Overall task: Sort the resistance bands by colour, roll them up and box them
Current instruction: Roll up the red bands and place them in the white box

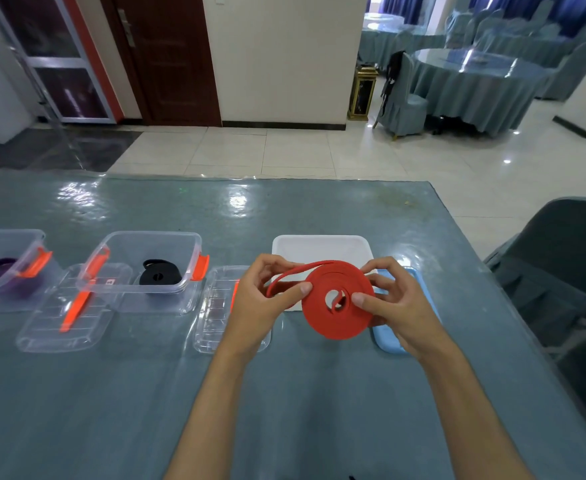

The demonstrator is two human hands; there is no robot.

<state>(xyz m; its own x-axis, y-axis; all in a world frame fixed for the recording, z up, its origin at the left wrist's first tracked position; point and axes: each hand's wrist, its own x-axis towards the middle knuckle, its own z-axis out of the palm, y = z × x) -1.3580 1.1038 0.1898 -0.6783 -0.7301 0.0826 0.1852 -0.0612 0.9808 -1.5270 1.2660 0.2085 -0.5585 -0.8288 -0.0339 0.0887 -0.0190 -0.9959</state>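
Both hands hold a red resistance band (333,318), wound into a flat coil and lifted above the table. My left hand (263,299) pinches the coil's left edge, where a loose loop of band runs out. My right hand (393,306) grips the right side, thumb near the centre hole. Behind the coil lies a white box (319,247), partly hidden. A black rolled band (159,273) rests in a clear box (146,261) with orange clips. A purple band (2,271) sits in another clear box (7,261) at the far left.
Two clear lids (66,323) (215,306) lie flat on the blue-grey table (215,393), in front of the boxes. A light blue lid (395,337) lies under my right hand. A covered chair (561,271) stands at the table's right edge.
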